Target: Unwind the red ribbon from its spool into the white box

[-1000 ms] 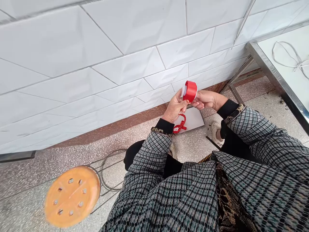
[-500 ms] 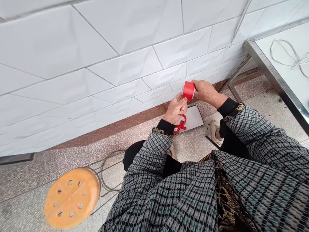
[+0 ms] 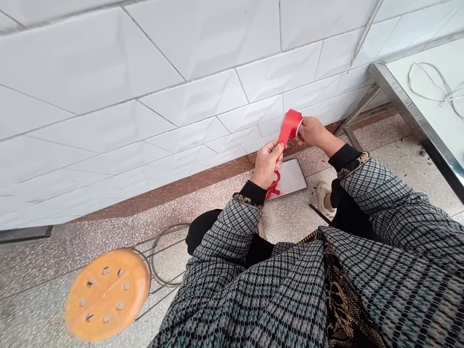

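A spool of red ribbon [image 3: 293, 122] is up in front of the tiled wall, held at its right side by my right hand [image 3: 312, 131]. From the spool a short flat stretch of ribbon runs down to my left hand [image 3: 267, 163], whose thumb and fingers pinch it. Red ribbon loops [image 3: 274, 186] show below my left hand, over a white rectangular tray [image 3: 293, 176] with a dark edge on the floor. My left hand and sleeve hide part of the loops and the tray.
An orange round stool [image 3: 108, 295] with holes in its seat and metal legs stands at the lower left. To the right is a metal-edged table [image 3: 416, 108] with a white cable [image 3: 440, 87] on it. The white tiled wall [image 3: 145, 96] rises ahead. A shoe [image 3: 324, 199] shows beside the tray.
My right hand has moved slightly up and right with the spool, away from my left hand. A stretch of ribbon now spans between the spool and my left fingers.
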